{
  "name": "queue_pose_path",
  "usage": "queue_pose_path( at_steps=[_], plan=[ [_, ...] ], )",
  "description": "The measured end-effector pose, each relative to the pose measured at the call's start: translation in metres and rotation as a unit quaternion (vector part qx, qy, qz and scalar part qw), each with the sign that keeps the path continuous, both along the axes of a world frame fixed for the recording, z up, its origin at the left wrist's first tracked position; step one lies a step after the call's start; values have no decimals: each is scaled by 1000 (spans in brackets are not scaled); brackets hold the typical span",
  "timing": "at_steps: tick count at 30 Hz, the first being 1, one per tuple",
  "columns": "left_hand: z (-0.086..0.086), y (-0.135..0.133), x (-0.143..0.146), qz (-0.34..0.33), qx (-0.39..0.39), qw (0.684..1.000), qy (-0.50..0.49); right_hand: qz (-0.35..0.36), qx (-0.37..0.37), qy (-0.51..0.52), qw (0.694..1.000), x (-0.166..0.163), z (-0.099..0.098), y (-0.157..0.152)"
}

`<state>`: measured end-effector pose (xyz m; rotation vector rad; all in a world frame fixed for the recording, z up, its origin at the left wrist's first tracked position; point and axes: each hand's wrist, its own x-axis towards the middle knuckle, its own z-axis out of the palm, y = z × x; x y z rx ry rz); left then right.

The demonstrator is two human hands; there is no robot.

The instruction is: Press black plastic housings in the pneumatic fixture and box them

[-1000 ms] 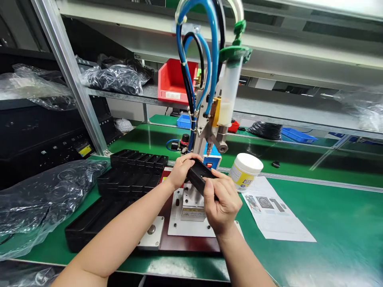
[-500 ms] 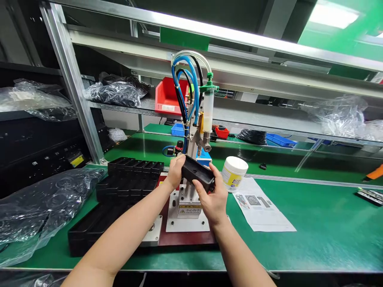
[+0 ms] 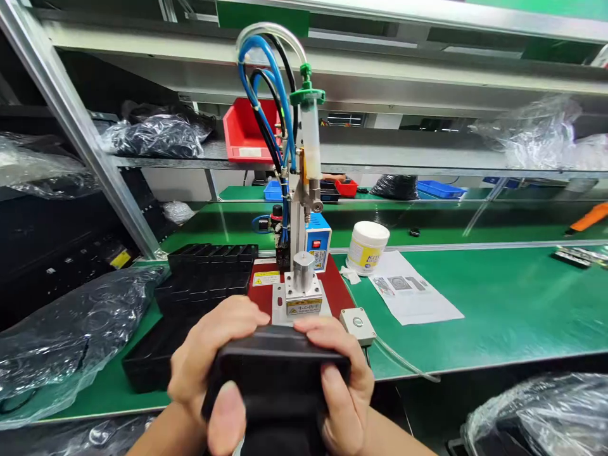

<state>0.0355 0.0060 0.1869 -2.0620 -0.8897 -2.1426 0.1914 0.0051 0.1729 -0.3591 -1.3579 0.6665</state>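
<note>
Both hands clamp one black plastic housing (image 3: pixel 280 370): left hand (image 3: pixel 209 373) has fingers curled over its top edge and thumb on the near face, and right hand (image 3: pixel 344 380) mirrors it. Housing sits bottom centre of frame, out past the green bench (image 3: pixel 475 316) edge. Risk, my read: if the grip slips it drops, with nothing under it. Looks matte and boxy, top edge rounded. Dispensing syringe (image 3: pixel 310 136) stands upper centre, well apart.

Both the left hand (image 3: pixel 209 367) and the right hand (image 3: pixel 339 386) are gripping a black plastic housing (image 3: pixel 278 386) close to the camera, above the green bench (image 3: pixel 498 304), with the dispensing machine (image 3: pixel 299 183) standing behind it.
</note>
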Motion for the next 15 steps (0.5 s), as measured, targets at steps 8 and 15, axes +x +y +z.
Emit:
queue_pose_path(
  at_steps=[8,15],
  plan=[
    [-20,-9,4,-54,-24,997,-51,83,-74,18,994,10,-5,-7],
    [-27,-26,-30,-119,-179,957,197,238,-274,-63,930,28,-39,12]
  ],
)
